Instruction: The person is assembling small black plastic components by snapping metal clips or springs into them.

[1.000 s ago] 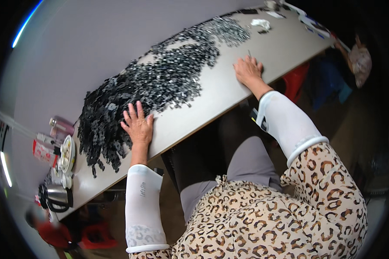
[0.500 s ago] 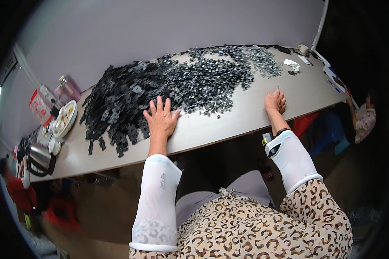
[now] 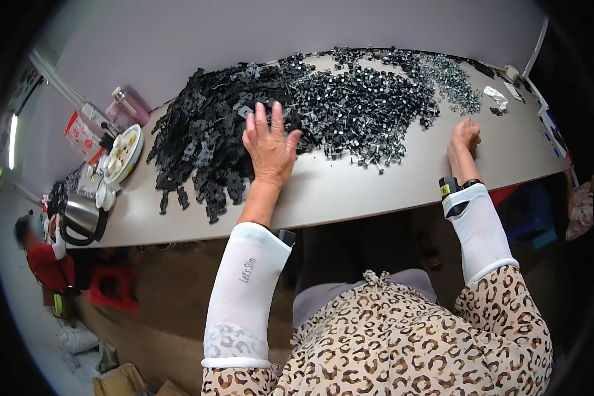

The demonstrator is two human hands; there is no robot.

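My left hand (image 3: pixel 270 145) is open, fingers spread, over the right edge of a heap of flat black plastic pieces (image 3: pixel 204 132). Just to the right of its fingers spreads a pile of small black-and-silver screw-like parts (image 3: pixel 363 105). Whether the fingertips touch the heap I cannot tell. My right hand (image 3: pixel 465 135) is closed on the bare right part of the table (image 3: pixel 350 195), its fingers curled inward. Anything within that fist is hidden. Small shiny metal pieces (image 3: pixel 452 82) lie beyond it, and a crumpled white tissue (image 3: pixel 495 98) is to its upper right.
At the left stand a steel kettle (image 3: pixel 81 218), an oval dish (image 3: pixel 129 158) and a pink bottle (image 3: pixel 131 105). A grey wall (image 3: pixel 297 26) closes off the back. Someone in red (image 3: pixel 46 261) sits far left near a red stool (image 3: pixel 110 288); another person (image 3: pixel 581 211) is far right.
The whole view has shifted, so the table lies further right and higher. My left hand has reached a little forward over the pieces. My right hand stays closed, slightly further forward.
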